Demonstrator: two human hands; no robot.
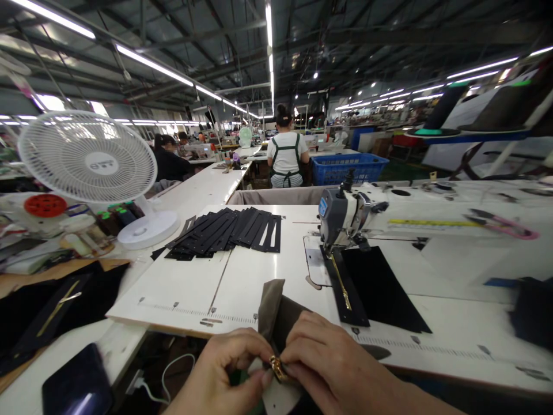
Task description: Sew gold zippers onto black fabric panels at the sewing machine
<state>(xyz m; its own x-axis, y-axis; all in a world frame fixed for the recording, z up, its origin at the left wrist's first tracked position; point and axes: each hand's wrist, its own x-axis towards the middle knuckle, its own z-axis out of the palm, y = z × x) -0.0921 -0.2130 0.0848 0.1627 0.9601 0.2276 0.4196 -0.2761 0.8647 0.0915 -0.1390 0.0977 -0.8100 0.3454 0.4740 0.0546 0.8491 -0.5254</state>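
Observation:
At the table's front edge, my left hand (235, 366) and my right hand (328, 357) meet with fingers pinched. Between their fingertips is a gold metal zipper slider (277, 368), with both hands closed on it. Grey-brown fabric (271, 305) stands up behind the fingers, its lower part hidden by my hands. Ahead and to the right is a sewing machine (345, 216). Under its presser foot lies a black strip with a gold zipper (341, 282), beside a black fabric panel (382, 288).
Several black slotted pieces (224, 230) lie fanned across the white table (181, 288). A white fan (149, 227) stands at the left, with a phone (76, 380) nearer me. Pink-handled snips (503, 225) rest on the machine. Beyond are a blue crate (349, 167) and a person (286, 150).

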